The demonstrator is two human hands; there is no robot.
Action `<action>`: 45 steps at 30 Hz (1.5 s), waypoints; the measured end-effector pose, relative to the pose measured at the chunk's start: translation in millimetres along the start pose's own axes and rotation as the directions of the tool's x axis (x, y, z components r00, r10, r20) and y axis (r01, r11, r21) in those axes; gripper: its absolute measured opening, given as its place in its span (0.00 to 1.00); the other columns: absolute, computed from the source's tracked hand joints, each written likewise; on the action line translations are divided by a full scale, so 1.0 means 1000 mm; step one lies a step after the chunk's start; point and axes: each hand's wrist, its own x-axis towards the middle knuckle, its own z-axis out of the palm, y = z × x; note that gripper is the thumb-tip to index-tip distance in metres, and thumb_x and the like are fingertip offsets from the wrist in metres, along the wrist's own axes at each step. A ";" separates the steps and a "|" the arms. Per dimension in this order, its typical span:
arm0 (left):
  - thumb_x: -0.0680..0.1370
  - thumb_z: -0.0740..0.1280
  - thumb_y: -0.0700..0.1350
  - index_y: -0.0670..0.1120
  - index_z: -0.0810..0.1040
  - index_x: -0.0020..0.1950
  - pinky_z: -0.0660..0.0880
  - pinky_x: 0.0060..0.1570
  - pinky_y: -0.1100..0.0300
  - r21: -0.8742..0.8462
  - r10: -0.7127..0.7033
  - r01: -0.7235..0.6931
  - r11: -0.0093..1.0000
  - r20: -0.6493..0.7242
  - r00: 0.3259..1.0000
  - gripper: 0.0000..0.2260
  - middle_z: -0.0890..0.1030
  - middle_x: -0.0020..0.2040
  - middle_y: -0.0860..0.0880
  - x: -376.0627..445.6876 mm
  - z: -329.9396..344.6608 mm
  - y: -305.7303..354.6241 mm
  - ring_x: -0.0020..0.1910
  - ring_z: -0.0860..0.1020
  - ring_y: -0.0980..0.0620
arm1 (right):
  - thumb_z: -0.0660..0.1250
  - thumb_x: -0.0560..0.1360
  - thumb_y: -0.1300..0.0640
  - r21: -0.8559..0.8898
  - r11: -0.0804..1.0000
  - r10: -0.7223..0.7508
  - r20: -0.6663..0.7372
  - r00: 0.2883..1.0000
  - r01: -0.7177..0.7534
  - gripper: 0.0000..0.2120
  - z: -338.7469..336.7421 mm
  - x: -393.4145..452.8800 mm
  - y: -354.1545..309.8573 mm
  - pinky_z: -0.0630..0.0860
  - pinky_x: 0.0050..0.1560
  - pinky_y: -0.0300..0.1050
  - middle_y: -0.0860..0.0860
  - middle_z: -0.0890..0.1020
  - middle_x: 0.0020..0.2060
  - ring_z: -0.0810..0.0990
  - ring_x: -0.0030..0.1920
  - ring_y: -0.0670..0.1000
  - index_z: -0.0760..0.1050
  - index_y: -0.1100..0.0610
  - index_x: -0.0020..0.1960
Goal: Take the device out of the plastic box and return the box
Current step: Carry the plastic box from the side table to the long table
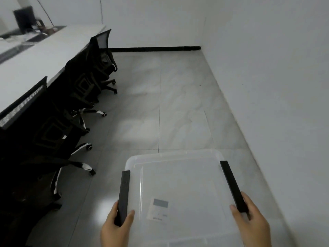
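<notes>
Both hands were nearest: left hand and right hand, fingers clamped on the black side handles of the lidded plastic box, carried above the floor. Level, even carrying was advisable; whether the device was inside could not be told.

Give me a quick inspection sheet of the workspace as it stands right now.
Surface: grey tiled floor, bare ahead.
Job's things: clear plastic box, lid on, white label on top, black side latches; device not visible.
Clutter: nothing seen on the floor; dark items on the far end of the white desk.
Grippers: left hand grips the left latch; right hand grips the right latch.
Cables: thin cables hang down the far wall.
Surroundings: black office chairs along the desk, white walls.
</notes>
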 end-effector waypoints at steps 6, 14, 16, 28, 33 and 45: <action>0.66 0.71 0.31 0.35 0.76 0.58 0.68 0.36 0.82 0.044 -0.022 0.024 0.999 -0.056 0.998 0.20 0.79 0.47 0.40 0.120 0.092 0.062 0.46 0.75 0.45 | 0.71 0.64 0.72 -0.055 0.997 -0.043 0.084 0.996 0.047 0.23 0.090 0.148 -0.063 0.64 0.40 0.13 0.66 0.80 0.53 0.77 0.42 0.55 0.74 0.66 0.58; 0.66 0.72 0.33 0.37 0.77 0.57 0.69 0.48 0.68 0.062 -0.013 0.016 0.998 -0.055 0.998 0.19 0.80 0.46 0.38 0.329 0.206 0.166 0.42 0.75 0.48 | 0.71 0.65 0.69 0.005 1.000 -0.023 0.115 0.993 0.022 0.24 0.239 0.342 -0.157 0.62 0.35 0.12 0.64 0.80 0.50 0.77 0.34 0.31 0.73 0.65 0.60; 0.66 0.72 0.33 0.37 0.77 0.57 0.69 0.40 0.73 0.061 -0.027 0.031 0.998 -0.057 0.998 0.19 0.79 0.45 0.40 0.379 0.236 0.193 0.44 0.74 0.46 | 0.71 0.65 0.69 0.013 0.999 -0.046 0.126 0.991 0.045 0.24 0.270 0.392 -0.181 0.62 0.36 0.12 0.62 0.81 0.48 0.77 0.35 0.32 0.73 0.64 0.60; 0.67 0.72 0.35 0.38 0.76 0.58 0.69 0.59 0.52 0.101 -0.078 0.081 0.992 -0.030 0.996 0.20 0.80 0.51 0.38 0.657 0.452 0.327 0.50 0.77 0.42 | 0.72 0.62 0.72 0.017 0.993 -0.120 0.082 0.989 0.119 0.23 0.457 0.696 -0.302 0.62 0.38 0.11 0.63 0.82 0.47 0.70 0.33 0.20 0.75 0.65 0.57; 0.67 0.72 0.34 0.37 0.76 0.59 0.69 0.58 0.55 0.052 -0.088 0.091 0.994 -0.048 0.995 0.21 0.80 0.49 0.39 0.766 0.536 0.399 0.51 0.77 0.41 | 0.73 0.62 0.71 -0.025 0.990 -0.132 0.111 0.985 0.136 0.24 0.523 0.825 -0.377 0.61 0.39 0.11 0.62 0.82 0.48 0.70 0.34 0.19 0.76 0.65 0.57; 0.69 0.71 0.35 0.40 0.73 0.63 0.68 0.62 0.50 0.033 -0.136 0.136 0.990 0.003 0.991 0.23 0.78 0.59 0.38 1.053 0.712 0.532 0.57 0.75 0.41 | 0.72 0.64 0.70 -0.088 0.992 -0.080 0.065 0.995 0.086 0.23 0.713 1.080 -0.516 0.65 0.36 0.17 0.65 0.82 0.47 0.78 0.34 0.41 0.74 0.66 0.59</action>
